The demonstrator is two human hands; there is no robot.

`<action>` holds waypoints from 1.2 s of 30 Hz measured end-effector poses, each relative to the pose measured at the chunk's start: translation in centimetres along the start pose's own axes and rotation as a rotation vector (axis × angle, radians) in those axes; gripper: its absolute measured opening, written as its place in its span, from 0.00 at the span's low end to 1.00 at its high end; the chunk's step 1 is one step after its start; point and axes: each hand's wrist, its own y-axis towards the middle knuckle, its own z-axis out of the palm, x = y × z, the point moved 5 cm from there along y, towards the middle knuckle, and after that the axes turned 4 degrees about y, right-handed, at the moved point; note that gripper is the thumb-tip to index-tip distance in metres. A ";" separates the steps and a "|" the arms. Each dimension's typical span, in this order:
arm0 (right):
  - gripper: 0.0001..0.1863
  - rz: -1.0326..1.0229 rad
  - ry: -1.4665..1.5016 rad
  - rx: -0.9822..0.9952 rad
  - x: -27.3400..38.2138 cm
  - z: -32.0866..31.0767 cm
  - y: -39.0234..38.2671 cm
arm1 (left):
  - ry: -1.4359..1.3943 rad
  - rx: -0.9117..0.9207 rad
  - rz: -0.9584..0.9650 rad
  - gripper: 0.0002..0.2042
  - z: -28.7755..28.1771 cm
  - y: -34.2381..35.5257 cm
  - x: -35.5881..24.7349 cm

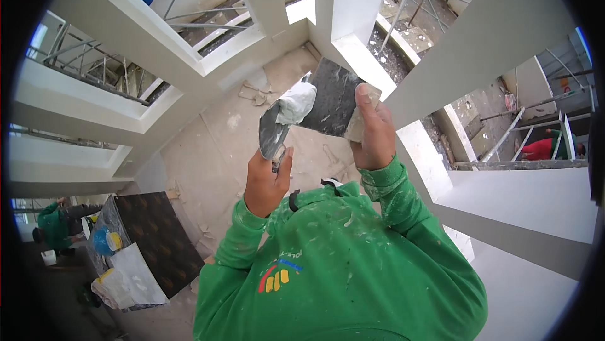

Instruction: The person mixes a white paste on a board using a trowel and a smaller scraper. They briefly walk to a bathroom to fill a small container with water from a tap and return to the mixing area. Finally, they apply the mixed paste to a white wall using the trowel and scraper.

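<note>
My bare left hand (267, 182) is curled closed, thumb pointing forward on its right side; my bare right hand (376, 128), farther forward, grips with its thumb uppermost, most fingers hidden beneath; my white-flecked, green-sleeved forearms (398, 197) reach up behind both hands.

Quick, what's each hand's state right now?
Left hand: closed, holding a grey metal blade.
Right hand: closed, holding a flat dark rectangular plate.

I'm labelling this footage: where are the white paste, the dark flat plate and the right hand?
White paste (296, 103): head view, middle of the lump.
Dark flat plate (333, 96): head view, its dark face.
Right hand (377, 132): head view, middle of the hand.
</note>
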 end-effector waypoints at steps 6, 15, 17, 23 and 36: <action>0.16 0.069 0.063 0.132 -0.2 0.2 -0.7 | 0.144 -0.051 0.111 0.37 2.0 0.8 -1.2; 0.14 0.107 0.080 0.171 -0.5 1.3 -5.7 | 0.216 -0.091 0.056 0.37 3.8 -0.2 7.3; 0.11 0.098 0.075 0.183 -0.8 1.9 -7.3 | 0.265 -0.108 0.020 0.30 4.9 -1.7 15.2; 0.12 -0.478 0.057 0.147 0.5 1.3 -5.9 | -1.209 0.125 -0.543 0.23 1.6 -5.4 10.9; 0.20 -0.712 -1.466 0.849 -9.4 8.7 -4.0 | -1.540 0.480 -0.268 0.24 -12.4 -9.0 9.3</action>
